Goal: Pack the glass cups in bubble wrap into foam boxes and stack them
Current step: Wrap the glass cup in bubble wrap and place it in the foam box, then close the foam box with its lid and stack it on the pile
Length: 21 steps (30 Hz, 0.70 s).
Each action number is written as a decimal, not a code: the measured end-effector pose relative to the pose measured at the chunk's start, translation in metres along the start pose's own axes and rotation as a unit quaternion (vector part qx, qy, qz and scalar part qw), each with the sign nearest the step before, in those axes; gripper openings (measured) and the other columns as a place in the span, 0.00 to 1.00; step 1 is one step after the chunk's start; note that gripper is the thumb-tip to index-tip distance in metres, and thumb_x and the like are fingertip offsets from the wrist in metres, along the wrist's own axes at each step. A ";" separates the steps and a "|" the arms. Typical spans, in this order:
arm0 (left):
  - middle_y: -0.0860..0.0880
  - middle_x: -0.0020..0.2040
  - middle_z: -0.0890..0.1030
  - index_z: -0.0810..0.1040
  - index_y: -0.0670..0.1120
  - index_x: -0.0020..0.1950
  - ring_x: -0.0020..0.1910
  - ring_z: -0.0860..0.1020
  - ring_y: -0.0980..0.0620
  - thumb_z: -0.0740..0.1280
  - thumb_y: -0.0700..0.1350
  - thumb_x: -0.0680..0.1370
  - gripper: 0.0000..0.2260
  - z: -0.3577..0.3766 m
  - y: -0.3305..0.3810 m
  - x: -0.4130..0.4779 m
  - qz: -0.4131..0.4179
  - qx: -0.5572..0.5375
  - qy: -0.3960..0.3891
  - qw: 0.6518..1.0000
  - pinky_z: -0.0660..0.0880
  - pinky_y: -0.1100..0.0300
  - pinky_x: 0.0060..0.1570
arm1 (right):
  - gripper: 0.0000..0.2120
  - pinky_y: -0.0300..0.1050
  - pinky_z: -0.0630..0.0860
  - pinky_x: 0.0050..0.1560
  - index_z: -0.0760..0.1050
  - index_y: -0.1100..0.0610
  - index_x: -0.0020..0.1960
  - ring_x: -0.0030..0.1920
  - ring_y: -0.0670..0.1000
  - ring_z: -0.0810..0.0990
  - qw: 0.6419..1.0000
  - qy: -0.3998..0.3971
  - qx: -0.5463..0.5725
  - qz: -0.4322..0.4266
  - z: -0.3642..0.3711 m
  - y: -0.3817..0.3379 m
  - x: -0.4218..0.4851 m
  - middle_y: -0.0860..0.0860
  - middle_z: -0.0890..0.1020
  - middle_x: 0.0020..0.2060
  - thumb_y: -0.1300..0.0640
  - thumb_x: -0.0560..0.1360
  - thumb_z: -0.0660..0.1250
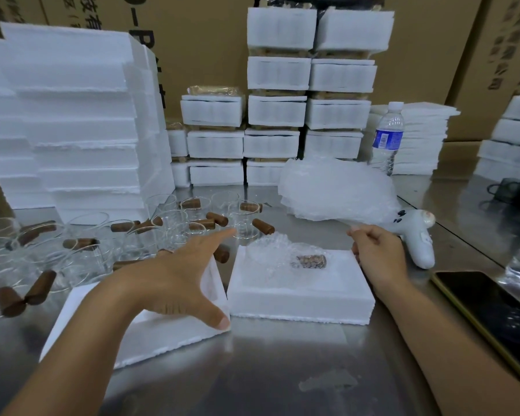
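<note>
A foam box (300,298) lies in front of me with one bubble-wrapped cup (285,256) set in its far left part, the brown handle showing through the wrap. A second foam piece (168,331) lies to its left under my left arm. My left hand (180,277) stretches out flat above it, fingers straight, pointing toward several bare glass cups with brown wooden handles (174,223). My right hand (376,247) hovers at the box's right far corner, fingers curled, pinching the edge of a bubble wrap sheet (339,193) from the pile behind.
Tall stacks of empty foam pieces (72,115) stand at the left. Packed foam boxes (306,109) are stacked at the back. A water bottle (388,136), a white tape gun (415,235) and a phone (493,319) lie to the right on the steel table (282,370).
</note>
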<state>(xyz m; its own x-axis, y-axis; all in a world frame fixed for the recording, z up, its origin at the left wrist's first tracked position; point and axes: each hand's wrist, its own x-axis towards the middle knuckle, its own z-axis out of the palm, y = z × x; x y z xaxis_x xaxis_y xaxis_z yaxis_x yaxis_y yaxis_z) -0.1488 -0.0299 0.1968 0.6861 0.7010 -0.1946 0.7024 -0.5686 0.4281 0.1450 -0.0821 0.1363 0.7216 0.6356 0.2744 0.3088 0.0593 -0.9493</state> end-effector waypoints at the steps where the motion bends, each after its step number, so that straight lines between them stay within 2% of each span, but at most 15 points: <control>1: 0.63 0.77 0.48 0.38 0.72 0.70 0.76 0.54 0.53 0.78 0.58 0.63 0.54 -0.001 0.002 -0.001 0.002 0.002 0.008 1.000 0.57 0.50 0.72 | 0.09 0.42 0.69 0.35 0.77 0.55 0.38 0.28 0.47 0.72 1.000 0.001 -0.002 -0.001 0.000 0.000 0.000 0.49 0.75 0.25 0.58 0.76 0.64; 4: 0.67 0.72 0.58 0.41 0.80 0.63 0.72 0.60 0.56 0.78 0.62 0.60 0.49 -0.012 0.003 -0.013 0.034 -0.011 0.057 0.998 0.62 0.52 0.68 | 0.08 0.43 0.69 0.36 0.78 0.58 0.40 0.29 0.48 0.73 1.000 0.002 -0.007 -0.002 0.001 -0.001 -0.001 0.49 0.75 0.25 0.58 0.76 0.64; 6: 0.73 0.64 0.62 0.46 0.83 0.60 0.66 0.66 0.59 0.76 0.69 0.54 0.47 -0.026 0.001 -0.024 0.063 -0.043 0.129 0.989 0.69 0.56 0.60 | 0.08 0.41 0.69 0.35 0.78 0.59 0.41 0.28 0.46 0.73 1.000 0.005 -0.009 -0.005 0.001 0.000 -0.001 0.49 0.75 0.25 0.58 0.76 0.64; 7: 0.73 0.62 0.66 0.50 0.83 0.62 0.63 0.70 0.59 0.74 0.73 0.51 0.46 -0.034 0.001 -0.029 0.080 -0.071 0.183 0.977 0.71 0.57 0.56 | 0.08 0.40 0.68 0.34 0.78 0.60 0.41 0.28 0.45 0.73 1.000 0.006 -0.011 -0.006 0.001 0.000 0.000 0.48 0.75 0.25 0.58 0.76 0.64; 8: 0.69 0.62 0.70 0.55 0.80 0.63 0.60 0.72 0.57 0.72 0.75 0.48 0.46 -0.041 -0.001 -0.031 0.106 -0.115 0.252 0.955 0.72 0.54 0.54 | 0.08 0.39 0.68 0.34 0.78 0.59 0.41 0.27 0.43 0.73 1.000 0.006 -0.013 -0.007 0.002 0.000 0.000 0.48 0.75 0.25 0.58 0.76 0.64; 10: 0.60 0.61 0.74 0.64 0.67 0.68 0.59 0.75 0.57 0.73 0.74 0.49 0.49 -0.051 -0.009 -0.029 0.176 -0.236 0.392 0.872 0.74 0.49 0.57 | 0.08 0.36 0.68 0.32 0.78 0.59 0.41 0.24 0.40 0.72 1.000 0.006 -0.012 -0.008 0.002 0.001 0.001 0.48 0.75 0.25 0.58 0.76 0.64; 11: 0.56 0.62 0.74 0.64 0.59 0.70 0.60 0.76 0.57 0.75 0.72 0.52 0.50 -0.054 -0.011 -0.027 0.212 -0.281 0.443 0.825 0.74 0.51 0.59 | 0.08 0.35 0.68 0.31 0.78 0.59 0.41 0.24 0.39 0.72 1.000 0.005 -0.014 -0.010 0.003 0.001 0.001 0.48 0.75 0.25 0.58 0.76 0.64; 12: 0.49 0.64 0.73 0.61 0.50 0.72 0.62 0.75 0.53 0.75 0.69 0.57 0.50 -0.055 -0.009 -0.024 0.244 -0.305 0.481 0.784 0.75 0.54 0.59 | 0.08 0.33 0.68 0.30 0.78 0.59 0.41 0.24 0.39 0.72 1.000 0.006 -0.017 -0.012 0.003 0.001 0.002 0.48 0.75 0.25 0.58 0.76 0.64; 14: 0.32 0.68 0.64 0.54 0.36 0.73 0.66 0.70 0.39 0.76 0.64 0.63 0.53 -0.049 -0.005 -0.019 0.282 -0.344 0.510 0.736 0.74 0.54 0.60 | 0.07 0.32 0.68 0.31 0.78 0.59 0.40 0.26 0.41 0.73 1.000 0.022 -0.008 -0.016 0.004 -0.002 0.002 0.49 0.76 0.26 0.59 0.75 0.64; 15: 0.29 0.70 0.61 0.51 0.34 0.73 0.68 0.68 0.37 0.77 0.62 0.62 0.55 -0.043 0.000 -0.016 0.282 -0.384 0.509 0.717 0.74 0.54 0.60 | 0.06 0.33 0.69 0.33 0.78 0.58 0.40 0.29 0.43 0.74 0.999 0.038 0.004 -0.021 0.005 -0.004 0.003 0.49 0.76 0.28 0.59 0.75 0.64; 17: 0.30 0.70 0.60 0.51 0.37 0.72 0.68 0.69 0.39 0.79 0.61 0.59 0.56 -0.028 0.017 -0.012 0.285 -0.453 0.506 0.676 0.74 0.55 0.59 | 0.08 0.32 0.70 0.37 0.76 0.54 0.38 0.33 0.43 0.74 0.995 0.081 0.020 -0.052 0.005 -0.013 0.001 0.47 0.77 0.31 0.60 0.74 0.65; 19: 0.35 0.65 0.63 0.56 0.45 0.66 0.63 0.72 0.42 0.78 0.59 0.61 0.44 -0.013 0.035 -0.010 0.321 -0.465 0.504 0.653 0.74 0.53 0.57 | 0.10 0.25 0.68 0.36 0.76 0.50 0.36 0.35 0.39 0.74 0.990 0.107 0.044 -0.084 0.004 -0.025 -0.003 0.44 0.78 0.33 0.60 0.75 0.65; 21: 0.42 0.60 0.64 0.59 0.52 0.57 0.57 0.72 0.47 0.75 0.53 0.64 0.31 0.000 0.049 -0.005 0.335 -0.464 0.503 0.647 0.75 0.52 0.52 | 0.10 0.26 0.68 0.37 0.76 0.50 0.37 0.35 0.38 0.74 0.989 0.082 0.086 -0.088 0.003 -0.038 -0.009 0.43 0.78 0.33 0.58 0.76 0.64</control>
<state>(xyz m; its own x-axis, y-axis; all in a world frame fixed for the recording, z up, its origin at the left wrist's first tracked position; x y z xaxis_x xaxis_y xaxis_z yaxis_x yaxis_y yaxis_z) -0.1178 -0.0613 0.2190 -0.0210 0.6212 0.7834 -0.4258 -0.7145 0.5551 0.1256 -0.0878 0.1694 0.7609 0.4708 0.4465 0.3400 0.2967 -0.8924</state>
